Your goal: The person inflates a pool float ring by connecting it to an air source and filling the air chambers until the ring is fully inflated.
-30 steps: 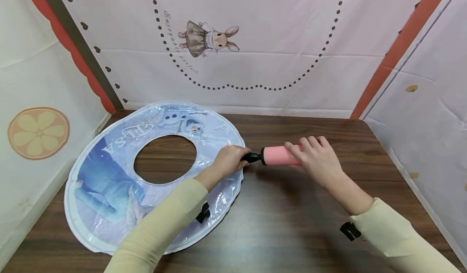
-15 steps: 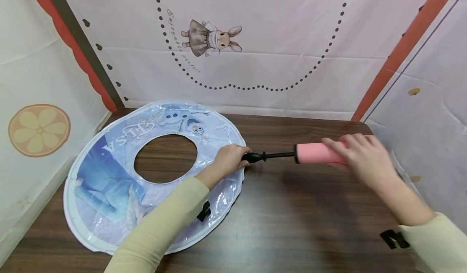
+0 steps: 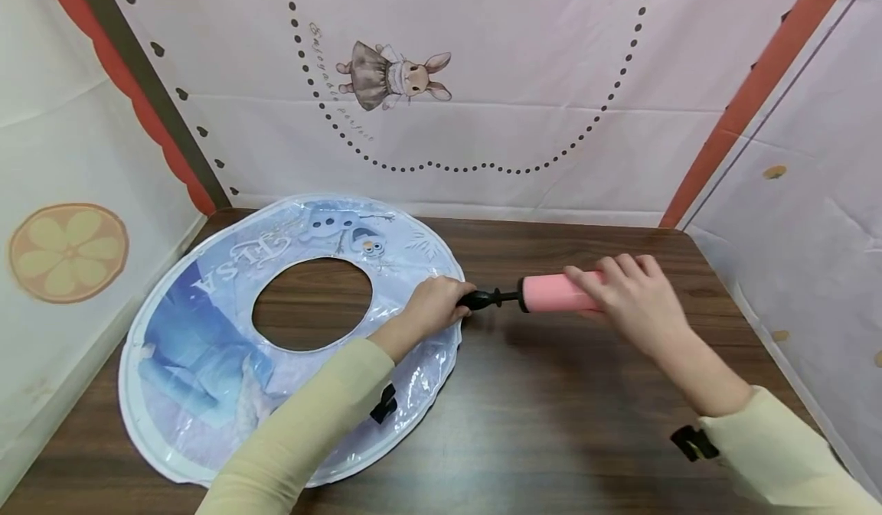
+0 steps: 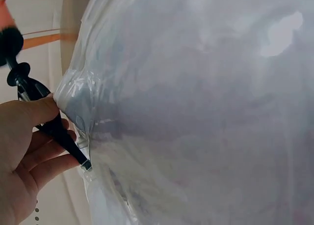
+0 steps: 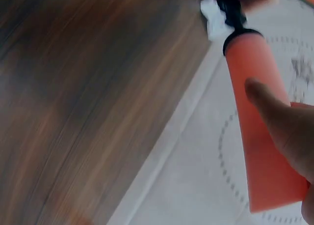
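A blue and white inflatable swim ring [image 3: 207, 362] with a snowman print lies at the left of the table. My left hand [image 3: 430, 306] holds the black nozzle end [image 3: 477, 299] of a hand pump at the ring's right edge. In the left wrist view the nozzle's tip [image 4: 86, 164] meets a clear valve on the ring [image 4: 196, 112]. My right hand [image 3: 634, 301] grips the pump's pink barrel [image 3: 551, 293]. A short stretch of black rod [image 3: 510, 296] shows between nozzle end and barrel. In the right wrist view my thumb lies along the barrel [image 5: 260, 136].
The dark wooden table [image 3: 524, 423] extends in front of and to the right of the ring. Printed cloth walls [image 3: 524, 56] enclose it at the back and both sides. A black band [image 3: 694, 443] sits at each forearm.
My right hand first drew the pink barrel rightward, baring a long rod, then pushed it back left so that less rod shows. My left hand stayed at the ring's edge.
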Available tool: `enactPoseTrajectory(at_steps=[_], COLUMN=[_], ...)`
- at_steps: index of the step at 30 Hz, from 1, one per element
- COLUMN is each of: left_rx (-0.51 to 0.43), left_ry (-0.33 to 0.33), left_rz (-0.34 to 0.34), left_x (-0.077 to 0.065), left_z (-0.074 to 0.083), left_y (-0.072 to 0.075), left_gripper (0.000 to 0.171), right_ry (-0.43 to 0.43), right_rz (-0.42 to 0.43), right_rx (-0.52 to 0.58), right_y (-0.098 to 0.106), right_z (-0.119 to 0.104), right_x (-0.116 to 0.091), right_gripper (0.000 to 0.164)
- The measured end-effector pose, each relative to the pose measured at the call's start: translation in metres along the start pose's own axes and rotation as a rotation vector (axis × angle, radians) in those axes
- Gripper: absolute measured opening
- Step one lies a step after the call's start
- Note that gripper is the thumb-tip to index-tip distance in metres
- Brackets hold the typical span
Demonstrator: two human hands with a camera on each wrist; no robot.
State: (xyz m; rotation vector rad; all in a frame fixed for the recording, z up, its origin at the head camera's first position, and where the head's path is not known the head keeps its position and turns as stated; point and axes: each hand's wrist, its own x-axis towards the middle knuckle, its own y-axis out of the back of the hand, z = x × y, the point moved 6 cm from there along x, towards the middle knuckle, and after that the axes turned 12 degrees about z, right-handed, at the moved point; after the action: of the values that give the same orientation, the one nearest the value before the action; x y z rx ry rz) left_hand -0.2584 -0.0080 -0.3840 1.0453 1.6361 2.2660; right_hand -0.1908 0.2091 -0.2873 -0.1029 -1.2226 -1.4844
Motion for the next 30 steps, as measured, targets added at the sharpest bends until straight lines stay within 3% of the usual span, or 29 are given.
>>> enactPoseTrajectory(at_steps=[6,14,19,30], left_rx=[-0.019,0.031,0.047,0.028], left_ry=[0.026,0.057,0.052,0.04], left_rz=[0.03,-0.017,-0.019,0.002], left_x=[0.0,-0.001,0.0,0.002], left_z=[-0.001,-0.001,-0.002,-0.005], left_y=[0.003,0.003,0.001,0.002], left_gripper=[0.029,0.033,0.029,0.027], right_ry=[0.026,0.004,-0.012,-0.094], right_rz=[0.032,-0.004,-0.032,-0.095], right_rx=[-0.042,-0.019,0.0,-0.015], right_y=[-0.016,-0.016,-0.002,0.056], right_z=[-0.025,-0.022,-0.004,0.059], right_x=[0.017,0.014,0.004,-0.018], right_gripper=[0.06,0.06,0.06,0.069])
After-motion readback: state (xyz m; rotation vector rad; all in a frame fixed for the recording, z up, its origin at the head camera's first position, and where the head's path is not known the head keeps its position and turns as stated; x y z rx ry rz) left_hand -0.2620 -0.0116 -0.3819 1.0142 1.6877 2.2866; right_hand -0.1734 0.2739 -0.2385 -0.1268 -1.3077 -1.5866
